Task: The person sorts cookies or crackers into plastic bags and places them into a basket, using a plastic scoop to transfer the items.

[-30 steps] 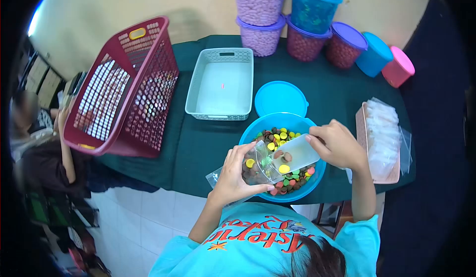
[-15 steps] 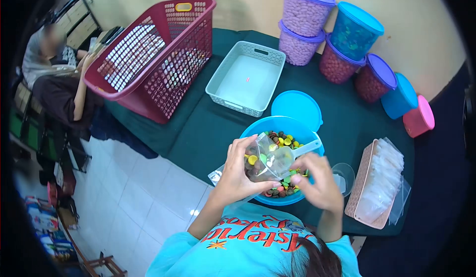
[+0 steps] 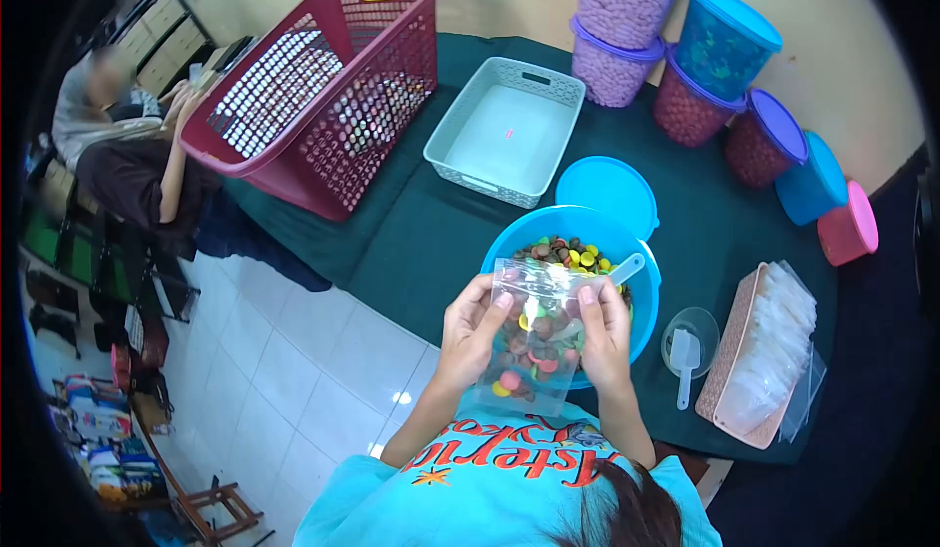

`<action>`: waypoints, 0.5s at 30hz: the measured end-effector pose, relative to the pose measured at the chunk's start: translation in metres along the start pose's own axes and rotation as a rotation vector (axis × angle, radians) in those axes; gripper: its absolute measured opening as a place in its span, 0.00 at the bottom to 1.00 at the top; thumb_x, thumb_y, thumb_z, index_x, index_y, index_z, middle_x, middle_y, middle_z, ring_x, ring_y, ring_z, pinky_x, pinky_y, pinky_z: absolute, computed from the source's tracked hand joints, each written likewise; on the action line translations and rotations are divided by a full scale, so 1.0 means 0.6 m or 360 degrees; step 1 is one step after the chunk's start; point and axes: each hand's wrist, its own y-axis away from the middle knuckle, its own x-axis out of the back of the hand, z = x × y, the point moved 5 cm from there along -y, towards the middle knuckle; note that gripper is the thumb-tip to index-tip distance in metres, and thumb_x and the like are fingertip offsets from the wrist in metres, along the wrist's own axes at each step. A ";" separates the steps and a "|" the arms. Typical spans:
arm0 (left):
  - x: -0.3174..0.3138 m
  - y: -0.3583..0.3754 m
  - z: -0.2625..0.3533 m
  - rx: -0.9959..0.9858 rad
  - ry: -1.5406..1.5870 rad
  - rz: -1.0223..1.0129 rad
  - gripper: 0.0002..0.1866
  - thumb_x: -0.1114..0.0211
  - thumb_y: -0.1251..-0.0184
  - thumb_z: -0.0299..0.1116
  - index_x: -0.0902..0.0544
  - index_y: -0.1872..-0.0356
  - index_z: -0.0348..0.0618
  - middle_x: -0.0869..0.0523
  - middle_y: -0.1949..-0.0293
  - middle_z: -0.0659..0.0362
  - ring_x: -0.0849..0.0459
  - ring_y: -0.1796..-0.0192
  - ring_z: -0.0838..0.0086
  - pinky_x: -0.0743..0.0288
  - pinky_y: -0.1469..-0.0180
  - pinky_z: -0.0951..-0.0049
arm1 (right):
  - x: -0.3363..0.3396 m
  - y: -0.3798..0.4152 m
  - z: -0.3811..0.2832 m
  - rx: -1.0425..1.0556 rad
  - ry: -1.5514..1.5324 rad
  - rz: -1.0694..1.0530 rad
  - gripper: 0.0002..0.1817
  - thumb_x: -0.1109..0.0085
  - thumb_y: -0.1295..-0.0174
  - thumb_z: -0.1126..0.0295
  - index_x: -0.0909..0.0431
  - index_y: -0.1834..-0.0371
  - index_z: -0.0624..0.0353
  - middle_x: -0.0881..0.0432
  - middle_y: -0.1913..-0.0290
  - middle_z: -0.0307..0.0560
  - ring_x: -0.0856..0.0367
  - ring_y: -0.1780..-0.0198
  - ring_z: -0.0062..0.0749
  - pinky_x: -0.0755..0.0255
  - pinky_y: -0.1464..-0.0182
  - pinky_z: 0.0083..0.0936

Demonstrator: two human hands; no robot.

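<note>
A clear plastic pouch [image 3: 519,356] with a few colourful button-shaped candies at its bottom hangs between my hands. My left hand [image 3: 472,336] pinches its upper left edge, and my right hand [image 3: 605,336] pinches the upper right edge. Behind the pouch stands a blue tub [image 3: 509,237] of brown, yellow, green and pink candies [image 3: 563,251]. A scoop [image 3: 627,269] rests in the tub, its pale handle leaning toward the right rim; the pouch partly covers its bowl end. Through the clear film, pouch candies and tub candies are hard to tell apart.
Beyond the tub lie a blue lid [image 3: 607,194] and a pale basket [image 3: 441,160]. A maroon laundry basket [image 3: 333,170] stands left, near a seated person [image 3: 127,165]. At right are a clear bowl with another scoop [image 3: 684,356], a pink basket of pouches [image 3: 729,400] and lidded tubs [image 3: 729,43].
The pouch, formerly tilted in my left hand with the scoop by its mouth, now hangs flatter between both hands. My right hand has moved onto its top edge. The whole view has shifted slightly.
</note>
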 end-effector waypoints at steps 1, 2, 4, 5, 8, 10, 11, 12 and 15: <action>-0.006 0.000 -0.005 0.0019 0.0003 -0.0027 0.14 0.49 0.34 0.28 0.30 0.50 0.35 0.23 0.56 0.57 0.24 0.55 0.79 0.31 0.51 0.76 | -0.006 0.004 -0.001 0.0011 -0.0055 0.0097 0.12 0.60 0.34 0.64 0.33 0.58 0.62 0.27 0.64 0.38 0.32 0.64 0.15 0.36 0.65 0.13; -0.011 0.001 -0.011 0.0070 0.0096 -0.0009 0.13 0.50 0.34 0.29 0.30 0.50 0.35 0.23 0.56 0.57 0.24 0.55 0.79 0.31 0.50 0.76 | -0.012 0.010 0.003 -0.0035 0.0065 0.0098 0.15 0.66 0.32 0.61 0.36 0.53 0.60 0.29 0.60 0.40 0.32 0.62 0.16 0.36 0.65 0.13; -0.018 -0.002 -0.014 0.0080 0.0155 0.0023 0.12 0.52 0.32 0.30 0.29 0.52 0.35 0.23 0.56 0.58 0.24 0.54 0.78 0.31 0.51 0.76 | -0.019 0.017 0.005 -0.0024 0.0063 0.0144 0.16 0.66 0.33 0.61 0.37 0.52 0.61 0.29 0.60 0.40 0.32 0.62 0.17 0.36 0.65 0.13; -0.015 -0.003 -0.014 0.0095 0.0156 0.0006 0.12 0.52 0.32 0.30 0.29 0.52 0.35 0.23 0.56 0.58 0.24 0.54 0.78 0.31 0.51 0.76 | -0.023 0.017 0.005 -0.0013 0.0059 0.0159 0.16 0.66 0.33 0.61 0.37 0.51 0.61 0.29 0.60 0.41 0.32 0.62 0.18 0.36 0.65 0.12; 0.005 -0.008 -0.014 0.0171 0.0208 0.0017 0.09 0.51 0.32 0.31 0.28 0.57 0.37 0.22 0.59 0.58 0.23 0.57 0.80 0.30 0.52 0.78 | -0.020 0.013 0.007 -0.0037 0.0040 0.0139 0.15 0.63 0.34 0.65 0.36 0.51 0.62 0.28 0.57 0.43 0.31 0.57 0.19 0.34 0.61 0.15; 0.022 -0.015 -0.013 0.0236 0.0135 -0.0006 0.05 0.48 0.34 0.30 0.28 0.64 0.39 0.21 0.63 0.59 0.23 0.62 0.83 0.29 0.58 0.82 | -0.031 0.011 0.012 0.0014 -0.0134 0.0191 0.10 0.57 0.36 0.71 0.32 0.56 0.65 0.25 0.58 0.46 0.27 0.57 0.18 0.30 0.61 0.18; 0.029 -0.017 -0.013 0.0256 0.0132 -0.0033 0.05 0.48 0.34 0.30 0.28 0.64 0.39 0.21 0.63 0.59 0.23 0.62 0.83 0.29 0.58 0.82 | -0.034 0.013 0.013 0.0017 -0.0136 0.0225 0.10 0.57 0.36 0.71 0.32 0.56 0.65 0.25 0.58 0.46 0.27 0.57 0.18 0.30 0.61 0.18; 0.035 -0.020 -0.008 0.0150 0.0059 -0.0058 0.05 0.47 0.35 0.30 0.27 0.64 0.39 0.21 0.63 0.58 0.23 0.62 0.82 0.29 0.59 0.81 | -0.035 0.015 0.015 -0.0018 0.0026 0.0225 0.09 0.56 0.37 0.72 0.31 0.59 0.66 0.23 0.61 0.45 0.26 0.60 0.18 0.30 0.63 0.18; 0.054 -0.032 0.003 0.0046 -0.0036 -0.0133 0.05 0.45 0.36 0.30 0.27 0.66 0.39 0.20 0.65 0.58 0.23 0.63 0.81 0.28 0.60 0.81 | -0.050 0.019 0.015 -0.0066 0.0198 0.0303 0.06 0.55 0.38 0.74 0.30 0.64 0.66 0.21 0.66 0.45 0.24 0.65 0.19 0.30 0.64 0.17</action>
